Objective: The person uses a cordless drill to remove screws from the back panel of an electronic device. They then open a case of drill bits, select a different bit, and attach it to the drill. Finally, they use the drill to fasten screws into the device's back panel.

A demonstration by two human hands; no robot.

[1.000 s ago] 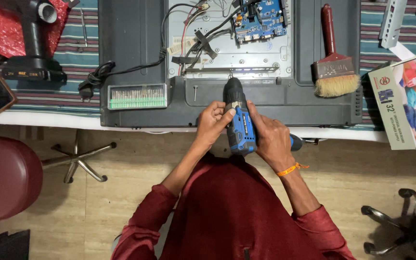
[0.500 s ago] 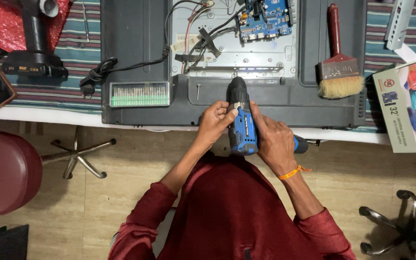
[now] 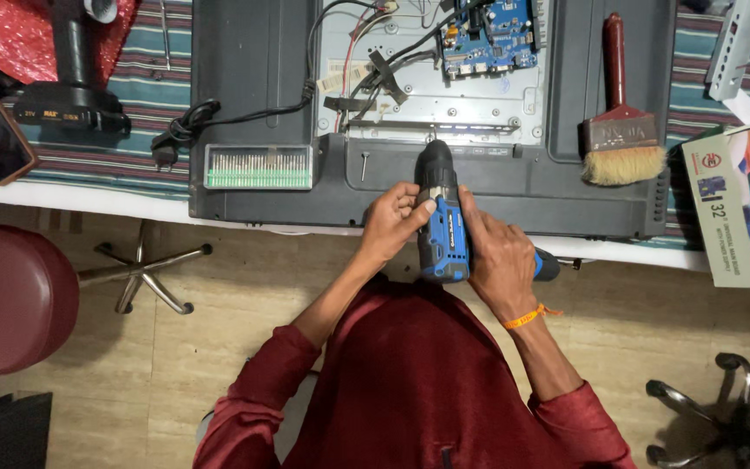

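Note:
A blue and black cordless drill (image 3: 441, 217) points away from me at the opened back of a flat television (image 3: 253, 78) lying on the table. My right hand (image 3: 496, 256) grips the drill's handle. My left hand (image 3: 390, 219) rests its fingers on the left side of the drill's body. The drill's tip sits at the metal strip (image 3: 431, 127) below the silver inner panel. A blue circuit board (image 3: 492, 39) with wires is fixed higher up on that panel. A single loose screw (image 3: 365, 163) lies on the black casing to the left of the drill.
A clear box of green-based bits (image 3: 259, 167) lies on the casing's left part, next to a black power plug and cable (image 3: 180, 132). A wood-handled brush (image 3: 620, 130) lies right. A cardboard box (image 3: 744, 204) sits far right, a red stool (image 3: 10, 300) lower left, another black tool (image 3: 71, 91) top left.
The drill and both hands hold nearly the same place at the casing; only the view has shifted slightly.

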